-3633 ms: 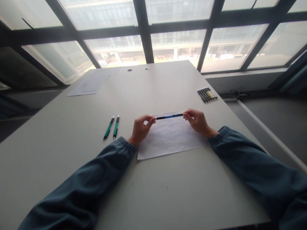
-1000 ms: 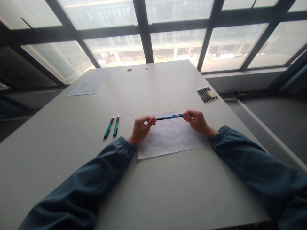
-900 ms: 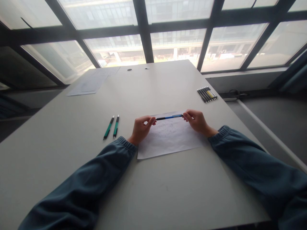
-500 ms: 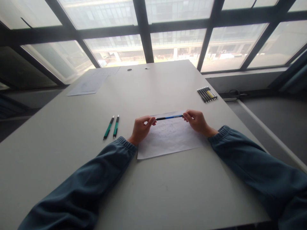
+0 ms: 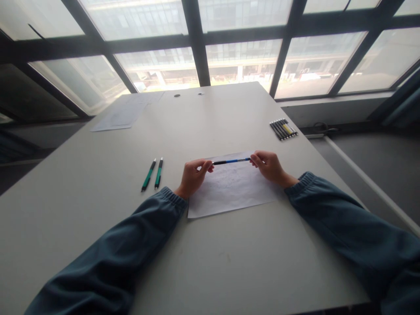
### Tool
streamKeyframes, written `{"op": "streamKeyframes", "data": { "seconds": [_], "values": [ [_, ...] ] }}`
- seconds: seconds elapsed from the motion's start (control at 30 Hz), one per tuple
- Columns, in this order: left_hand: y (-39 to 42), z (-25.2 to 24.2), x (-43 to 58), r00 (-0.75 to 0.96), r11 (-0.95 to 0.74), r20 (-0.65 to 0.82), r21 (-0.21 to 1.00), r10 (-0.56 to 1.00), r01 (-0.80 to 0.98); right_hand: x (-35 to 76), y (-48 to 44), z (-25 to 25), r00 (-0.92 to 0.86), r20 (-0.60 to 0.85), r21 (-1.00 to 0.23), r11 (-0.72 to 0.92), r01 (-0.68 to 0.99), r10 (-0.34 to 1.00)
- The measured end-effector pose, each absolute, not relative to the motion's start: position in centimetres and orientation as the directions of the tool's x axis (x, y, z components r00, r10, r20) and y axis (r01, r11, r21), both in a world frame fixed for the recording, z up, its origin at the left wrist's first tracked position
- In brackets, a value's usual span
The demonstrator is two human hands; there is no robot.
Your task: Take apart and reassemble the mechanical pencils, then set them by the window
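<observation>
A blue pen with a black grip (image 5: 231, 161) is stretched level between my two hands, above a sheet of paper (image 5: 229, 188). Its black grip end is pinched by my left hand (image 5: 194, 176), thumb against fingers. At the other end, my right hand (image 5: 269, 166) pinches the pen's tip the same way. Both end tips are partly hidden by my fingers. Faint marks show on the paper, which lies flat under the pen and wrists. Left of my left hand, two green pens with black grips (image 5: 159, 173) lie side by side on the table.
On the white table (image 5: 210, 253), a row of several dark pens (image 5: 283, 129) lies near the right edge, with something yellow among them. More paper sheets (image 5: 120, 114) rest at the far left. Two small dark round spots are at the back. Windows (image 5: 244, 61) stand beyond.
The blue pen appears turned slightly about its length, so its pale marking shows differently. Both hands keep their places.
</observation>
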State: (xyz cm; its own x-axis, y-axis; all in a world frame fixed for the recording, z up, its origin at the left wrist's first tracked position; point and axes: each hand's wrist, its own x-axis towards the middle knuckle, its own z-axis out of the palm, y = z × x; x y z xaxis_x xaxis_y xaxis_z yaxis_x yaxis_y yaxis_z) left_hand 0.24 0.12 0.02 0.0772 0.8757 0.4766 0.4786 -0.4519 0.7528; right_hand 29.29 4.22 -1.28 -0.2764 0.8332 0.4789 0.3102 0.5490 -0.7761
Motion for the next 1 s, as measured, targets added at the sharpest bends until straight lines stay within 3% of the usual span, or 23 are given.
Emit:
{"op": "streamKeyframes", "data": {
  "seconds": [0.4, 0.53, 0.67, 0.8, 1.0],
  "values": [
    [0.0, 0.3, 0.4, 0.072, -0.443, 0.472, 0.751, 0.879, 0.49, 29.2, 4.1, -1.1, -0.285, 0.485, -0.763, 0.559, 0.324, 0.827],
    [-0.2, 0.4, 0.4, 0.103, -0.543, 0.572, 0.683, 0.813, 0.489, 28.9, 3.9, -0.7, -0.226, 0.536, -0.716, 0.58, 0.388, 0.813],
    [-0.5, 0.5, 0.4, 0.093, -0.619, 0.682, 0.587, 0.726, 0.522, 28.3, 3.7, -0.6, -0.166, 0.462, -0.825, 0.491, 0.281, 0.871],
    [-0.6, 0.5, 0.6, 0.076, -0.619, 0.702, 0.565, 0.708, 0.546, 27.9, 3.6, -0.9, -0.309, 0.394, -0.886, 0.447, 0.123, 0.866],
    [-0.2, 0.4, 0.7, 0.098, -0.623, 0.692, 0.568, 0.715, 0.538, 27.8, 3.0, -0.7, -0.4, 0.431, -0.789, 0.553, 0.268, 0.809]
  ]
}}
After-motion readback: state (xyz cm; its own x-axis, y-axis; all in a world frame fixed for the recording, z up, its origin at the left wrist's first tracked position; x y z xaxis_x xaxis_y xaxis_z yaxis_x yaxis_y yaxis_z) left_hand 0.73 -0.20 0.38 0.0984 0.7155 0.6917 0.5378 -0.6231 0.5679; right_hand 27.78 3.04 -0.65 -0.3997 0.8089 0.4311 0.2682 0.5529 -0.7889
